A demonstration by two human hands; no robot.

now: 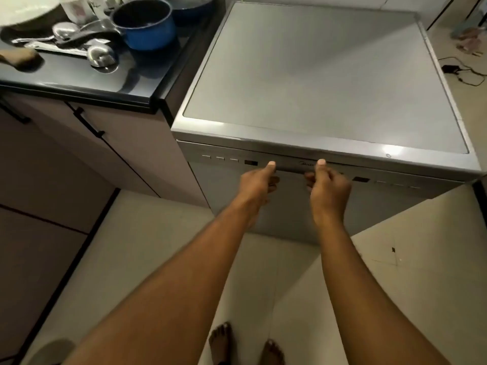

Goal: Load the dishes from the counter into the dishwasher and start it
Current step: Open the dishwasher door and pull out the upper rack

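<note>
Dark worktop (79,83) at the far left held a blue pot (147,25) and spoons (101,55), beside the shut dishwasher (316,75). Left hand (257,184) and right hand (329,188) gripped its door handle (295,168), both curled round it. Next, the door likely needed pulling down.

A small brand mark (305,163) stands on the dishwasher (329,88) door's top strip. Its letters are too blurred to read.

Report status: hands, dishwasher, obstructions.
Left hand and right hand grip door handle of silver dishwasher. Door shut. Blue pot, steel ladles wait on black counter. Nothing blocks door.
</note>
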